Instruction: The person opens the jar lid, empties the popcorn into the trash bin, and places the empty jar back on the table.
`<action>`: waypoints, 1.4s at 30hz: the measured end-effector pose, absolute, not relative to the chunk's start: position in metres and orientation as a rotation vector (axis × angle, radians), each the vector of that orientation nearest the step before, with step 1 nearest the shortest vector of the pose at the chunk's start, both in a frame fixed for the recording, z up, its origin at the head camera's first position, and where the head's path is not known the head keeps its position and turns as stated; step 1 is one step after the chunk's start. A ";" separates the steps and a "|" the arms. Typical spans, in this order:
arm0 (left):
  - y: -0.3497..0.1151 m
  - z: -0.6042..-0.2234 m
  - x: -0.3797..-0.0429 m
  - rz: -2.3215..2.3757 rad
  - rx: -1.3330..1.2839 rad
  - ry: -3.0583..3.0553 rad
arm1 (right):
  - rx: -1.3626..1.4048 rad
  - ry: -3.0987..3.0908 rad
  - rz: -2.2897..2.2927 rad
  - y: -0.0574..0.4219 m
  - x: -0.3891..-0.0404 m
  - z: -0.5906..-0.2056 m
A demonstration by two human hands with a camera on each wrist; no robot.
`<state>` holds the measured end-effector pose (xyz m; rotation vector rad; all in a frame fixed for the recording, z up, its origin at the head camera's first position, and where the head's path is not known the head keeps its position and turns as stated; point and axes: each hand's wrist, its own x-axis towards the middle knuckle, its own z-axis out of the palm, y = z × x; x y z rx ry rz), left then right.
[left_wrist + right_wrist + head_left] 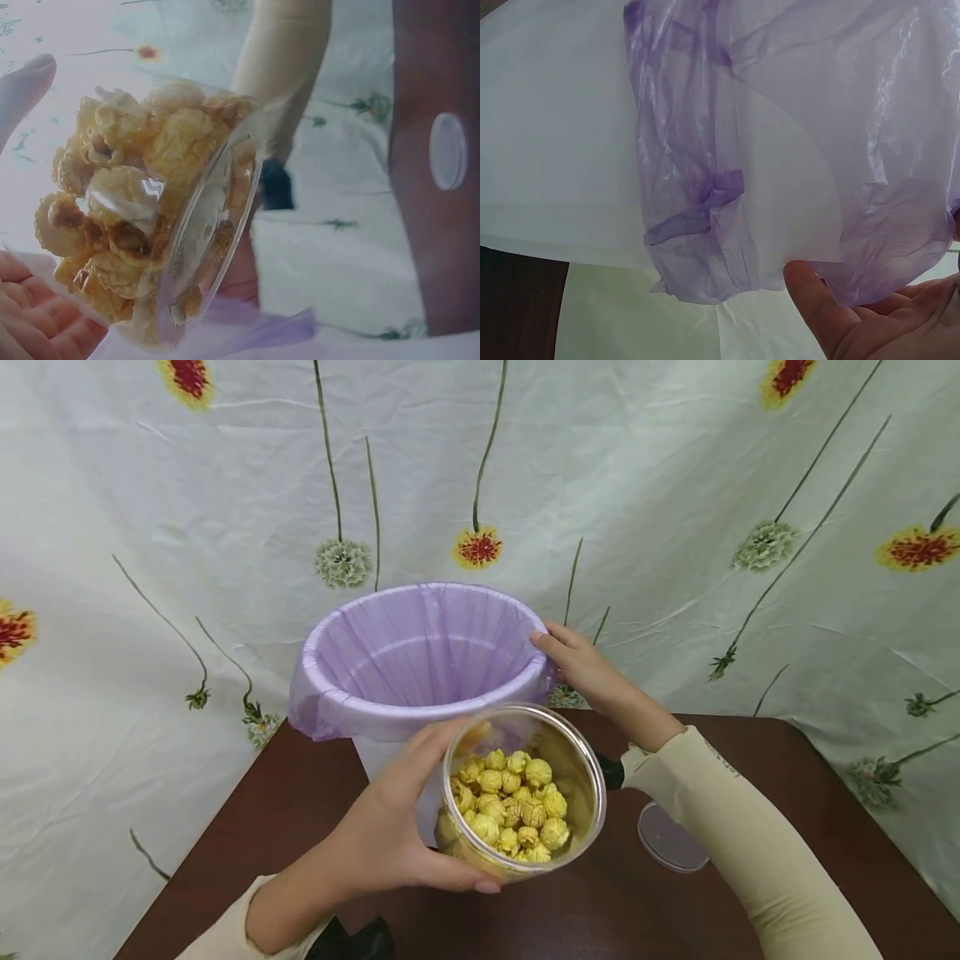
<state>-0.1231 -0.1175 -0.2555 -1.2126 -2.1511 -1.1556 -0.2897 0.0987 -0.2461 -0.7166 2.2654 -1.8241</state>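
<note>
My left hand (393,818) grips a clear plastic jar (576,777) by its side, thumb below and fingers around the far side. Yellow popcorn (512,806) fills part of it. The jar has no lid on and leans so its mouth faces my head; it overlaps the front of a white trash bin (381,753) in the head view. A purple bag (375,647) lines the bin and folds out over its rim. At the bin's right side, my right hand (588,672) holds the bag-covered rim. In the right wrist view its thumb (810,300) lies against the loose bag edge.
A round clear lid (675,839) lies flat on the dark brown table (600,902), right of the jar and near my right forearm. Behind the table hangs a pale cloth (645,485) with flower prints. The bin stands toward the table's back edge.
</note>
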 end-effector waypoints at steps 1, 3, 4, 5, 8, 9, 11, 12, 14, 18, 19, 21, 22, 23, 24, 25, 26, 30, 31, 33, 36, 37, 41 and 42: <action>-0.119 -0.251 -0.125 -1.143 -1.197 -2.148 | -0.726 2.272 -1.820 0.099 -0.290 -0.246; -0.122 -0.242 -0.128 -1.125 -1.170 -2.134 | -0.741 2.296 -1.817 0.099 -0.289 -0.246; -0.124 -0.237 -0.130 -1.128 -1.166 -2.119 | -0.744 2.304 -1.819 0.099 -0.289 -0.246; -0.125 -0.232 -0.131 -1.140 -1.170 -2.097 | -0.749 2.309 -1.822 0.100 -0.289 -0.246; -0.129 -0.218 -0.136 -1.240 -1.186 -2.046 | -0.762 2.326 -1.847 0.100 -0.289 -0.247; -0.130 -0.213 -0.138 -1.282 -1.186 -2.037 | -0.771 2.325 -1.856 0.100 -0.289 -0.247; -0.133 -0.204 -0.141 -1.345 -1.169 -2.025 | -0.775 2.331 -1.875 0.099 -0.290 -0.248; -0.134 -0.200 -0.143 -1.355 -1.149 -2.027 | -0.764 2.324 -1.884 0.098 -0.290 -0.248; -0.137 -0.191 -0.147 -1.318 -1.098 -2.035 | -0.742 2.298 -1.894 0.097 -0.290 -0.248; -0.143 -0.176 -0.154 -1.175 -0.992 -2.060 | -0.699 2.258 -1.869 0.098 -0.290 -0.248; -0.144 -0.173 -0.157 -1.146 -0.968 -2.067 | -0.699 2.256 -1.860 0.098 -0.290 -0.247; -0.147 -0.168 -0.163 -1.099 -0.929 -2.083 | -0.692 2.257 -1.845 0.098 -0.289 -0.247; -0.148 -0.165 -0.166 -1.073 -0.909 -2.095 | -0.690 2.257 -1.840 0.098 -0.289 -0.246; -0.150 -0.162 -0.169 -1.045 -0.892 -2.107 | -0.687 2.256 -1.838 0.098 -0.289 -0.246; -0.151 -0.160 -0.172 -1.018 -0.871 -2.121 | -0.686 2.253 -1.837 0.097 -0.290 -0.246; -0.153 -0.157 -0.176 -0.981 -0.846 -2.137 | -0.684 2.247 -1.842 0.097 -0.290 -0.246; -0.155 -0.153 -0.179 -0.945 -0.823 -2.153 | -0.684 2.245 -1.842 0.097 -0.290 -0.246; -0.159 -0.140 -0.193 -0.785 -0.735 -2.220 | -0.680 2.244 -1.842 0.097 -0.290 -0.246; -0.160 -0.138 -0.196 -0.747 -0.716 -2.233 | -0.677 2.246 -1.845 0.097 -0.290 -0.246; -0.161 -0.134 -0.204 -0.674 -0.690 -2.254 | -0.677 2.247 -1.847 0.098 -0.290 -0.246; -0.164 -0.132 -0.216 -0.587 -0.660 -2.285 | -0.686 2.241 -1.855 0.100 -0.290 -0.247; -0.165 -0.131 -0.219 -0.566 -0.651 -2.298 | -0.697 2.237 -1.853 0.101 -0.290 -0.247; -0.171 -0.129 -0.229 -0.503 -0.608 -2.376 | -0.721 2.224 -1.847 0.100 -0.290 -0.248; -0.172 -0.128 -0.231 -0.486 -0.594 -2.403 | -0.720 2.222 -1.848 0.099 -0.290 -0.248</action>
